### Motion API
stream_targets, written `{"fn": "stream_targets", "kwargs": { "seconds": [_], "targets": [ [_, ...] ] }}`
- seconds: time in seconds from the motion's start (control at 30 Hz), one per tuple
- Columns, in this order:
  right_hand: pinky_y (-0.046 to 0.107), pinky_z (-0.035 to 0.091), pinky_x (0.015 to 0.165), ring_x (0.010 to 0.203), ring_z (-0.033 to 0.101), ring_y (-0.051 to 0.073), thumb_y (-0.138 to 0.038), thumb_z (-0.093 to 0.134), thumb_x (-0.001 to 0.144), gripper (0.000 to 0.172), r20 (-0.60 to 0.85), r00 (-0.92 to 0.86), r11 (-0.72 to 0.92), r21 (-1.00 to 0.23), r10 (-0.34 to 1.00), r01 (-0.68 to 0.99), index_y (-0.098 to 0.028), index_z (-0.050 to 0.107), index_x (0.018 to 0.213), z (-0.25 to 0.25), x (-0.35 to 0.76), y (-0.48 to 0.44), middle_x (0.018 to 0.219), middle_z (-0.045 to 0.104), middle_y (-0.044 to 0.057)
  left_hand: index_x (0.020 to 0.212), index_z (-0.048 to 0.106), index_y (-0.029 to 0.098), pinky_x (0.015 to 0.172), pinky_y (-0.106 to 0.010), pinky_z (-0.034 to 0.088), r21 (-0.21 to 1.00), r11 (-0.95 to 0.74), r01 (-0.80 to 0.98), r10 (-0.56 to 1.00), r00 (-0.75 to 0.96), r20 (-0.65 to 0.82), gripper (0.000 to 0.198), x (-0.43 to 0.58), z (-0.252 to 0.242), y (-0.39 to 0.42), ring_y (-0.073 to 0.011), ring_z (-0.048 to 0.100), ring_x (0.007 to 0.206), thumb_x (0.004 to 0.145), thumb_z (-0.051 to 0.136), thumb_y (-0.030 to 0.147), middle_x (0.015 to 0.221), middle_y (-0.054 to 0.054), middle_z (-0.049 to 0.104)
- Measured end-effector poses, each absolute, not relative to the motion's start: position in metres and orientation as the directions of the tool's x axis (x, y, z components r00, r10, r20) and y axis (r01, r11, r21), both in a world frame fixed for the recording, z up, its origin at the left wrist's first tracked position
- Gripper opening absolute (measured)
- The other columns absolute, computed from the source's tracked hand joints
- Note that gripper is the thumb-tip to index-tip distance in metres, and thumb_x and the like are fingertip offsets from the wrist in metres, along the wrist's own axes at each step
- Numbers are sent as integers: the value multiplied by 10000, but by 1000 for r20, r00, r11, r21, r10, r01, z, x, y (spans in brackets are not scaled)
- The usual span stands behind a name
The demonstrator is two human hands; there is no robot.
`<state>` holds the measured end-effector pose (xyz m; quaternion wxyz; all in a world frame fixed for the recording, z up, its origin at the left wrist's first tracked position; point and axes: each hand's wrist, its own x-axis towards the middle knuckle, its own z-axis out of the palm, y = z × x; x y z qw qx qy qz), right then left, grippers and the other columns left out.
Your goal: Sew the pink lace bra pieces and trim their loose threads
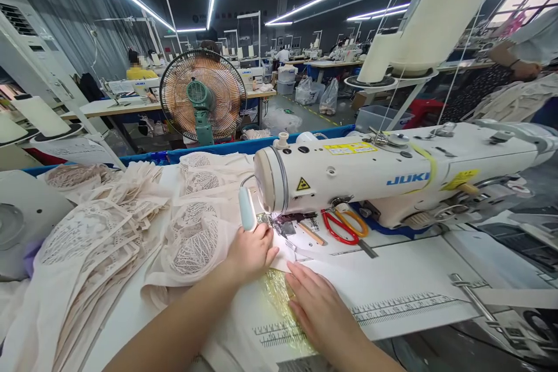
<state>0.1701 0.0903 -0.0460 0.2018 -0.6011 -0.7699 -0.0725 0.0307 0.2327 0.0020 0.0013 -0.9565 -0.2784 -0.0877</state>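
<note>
My left hand point(251, 251) is at the needle end of a white JUKI sewing machine point(340, 168), just below a small pale-blue lamp point(247, 209). Its fingers are bent on the edge of pale fabric point(279, 260); the thumb points right. My right hand point(320, 305) lies nearly flat to the right of it, fingers stretched along the same fabric edge. Between my wrists a shiny yellowish film point(279, 290) covers part of the machine table. Beige lace bra pieces point(196, 244) lie beside my left forearm. The needle itself is hard to make out.
Red-handled scissors point(340, 228) and yellow-handled ones point(354, 222) lie under the machine arm. Stacked beige pieces point(104, 244) spread over the left side. Behind the table stand a large fan point(203, 96) and thread cones point(379, 58). A person's arm point(508, 58) shows at far right.
</note>
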Motion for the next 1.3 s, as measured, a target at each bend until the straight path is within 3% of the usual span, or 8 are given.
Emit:
{"fn": "stream_targets", "kwargs": {
  "seconds": [0.17, 0.33, 0.43, 0.53, 0.6, 0.9, 1.3],
  "targets": [
    [456, 481, 896, 1165, 520, 279, -173, 413, 843, 351, 391, -178, 255, -155, 903, 954, -136, 573, 1153, -46, 168, 93, 1281, 559, 131, 1137, 536, 131, 814, -385, 465, 36, -861, 507, 503, 839, 210, 313, 30, -3, 242, -237, 557, 964, 882, 451, 290, 1090, -108, 585],
    [448, 453, 940, 1182, 506, 270, -162, 422, 830, 356, 390, -139, 234, -206, 910, 950, -143, 575, 1151, -42, 160, 105, 1292, 554, 117, 1044, 579, 132, 861, -432, 459, -11, -891, 454, 438, 864, 248, 242, 29, -5, 254, -275, 528, 1058, 873, 421, 197, 1107, -131, 594],
    [457, 438, 958, 1182, 502, 276, -171, 453, 810, 362, 386, -105, 214, -252, 916, 944, -137, 584, 1146, -40, 155, 112, 1277, 565, 121, 978, 606, 139, 755, -418, 496, -54, -922, 384, 362, 901, 238, 275, 26, -8, 246, -267, 573, 955, 882, 348, 145, 1097, -140, 609],
    [463, 422, 976, 1187, 494, 275, -183, 457, 809, 392, 392, -93, 217, -284, 915, 934, -122, 569, 1180, -38, 151, 117, 1270, 567, 134, 1066, 586, 133, 591, -366, 508, -97, -920, 381, 355, 911, 210, 308, 19, -11, 228, -224, 592, 732, 851, 365, 145, 1123, -146, 613],
    [467, 413, 987, 1204, 479, 272, -177, 440, 821, 397, 387, -102, 227, -291, 916, 929, -116, 561, 1195, -37, 150, 117, 1288, 552, 136, 1138, 552, 127, 575, -360, 510, -114, -902, 415, 389, 900, 199, 355, 14, -10, 219, -216, 579, 698, 818, 399, 130, 1176, -147, 597],
    [423, 442, 980, 1203, 481, 253, -193, 447, 835, 348, 347, -152, 284, -369, 925, 885, -135, 593, 1145, -35, 173, 98, 1306, 536, 130, 1149, 539, 145, 813, -405, 525, -71, -939, 338, 317, 925, 207, 325, 2, 2, 227, -265, 528, 1023, 856, 406, 103, 1226, -122, 573],
    [414, 456, 970, 1192, 500, 243, -195, 450, 850, 320, 341, -76, 229, -434, 937, 872, -159, 601, 1130, -35, 183, 94, 1295, 550, 120, 1165, 553, 180, 784, -427, 539, -61, -959, 276, 259, 946, 196, 340, 1, 9, 237, -273, 532, 1043, 870, 396, 118, 1227, -134, 573]
  ]
}}
